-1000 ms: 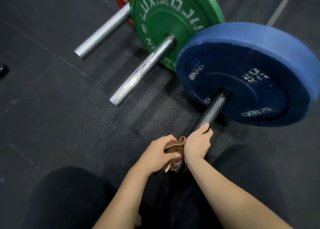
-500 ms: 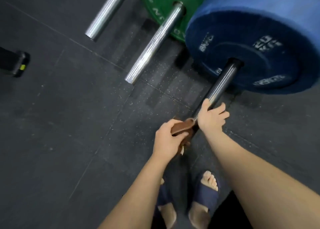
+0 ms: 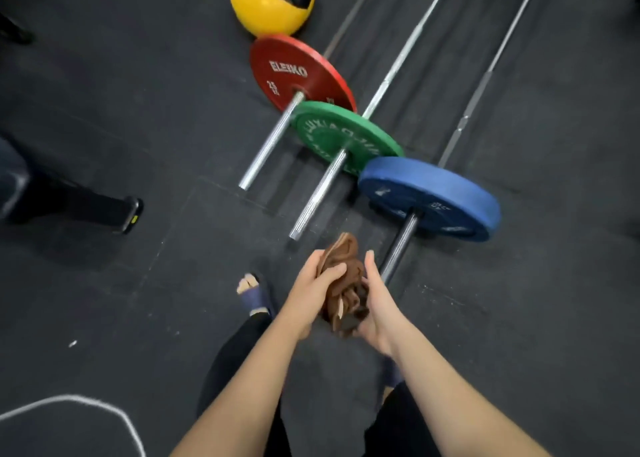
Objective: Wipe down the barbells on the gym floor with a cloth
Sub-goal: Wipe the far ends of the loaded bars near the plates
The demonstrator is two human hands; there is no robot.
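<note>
Lifted off the nearest barbell [image 3: 399, 249] since a second ago: left hand [image 3: 311, 294] and right hand [image 3: 375, 302], with the brown cloth [image 3: 343, 280] bunched between them. The left grips it, thumb on top; the right cups it from 3 o'clock. That barbell lies at 1 o'clock, just beside the hands, untouched. Its blue plate [image 3: 433, 193], then green plate [image 3: 343, 133] and red plate [image 3: 298, 70], recede toward 11 o'clock, with a yellow ball [image 3: 266, 3] beyond.

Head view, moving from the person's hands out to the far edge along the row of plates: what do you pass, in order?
brown cloth → blue plate → green plate → red plate → yellow ball
</note>
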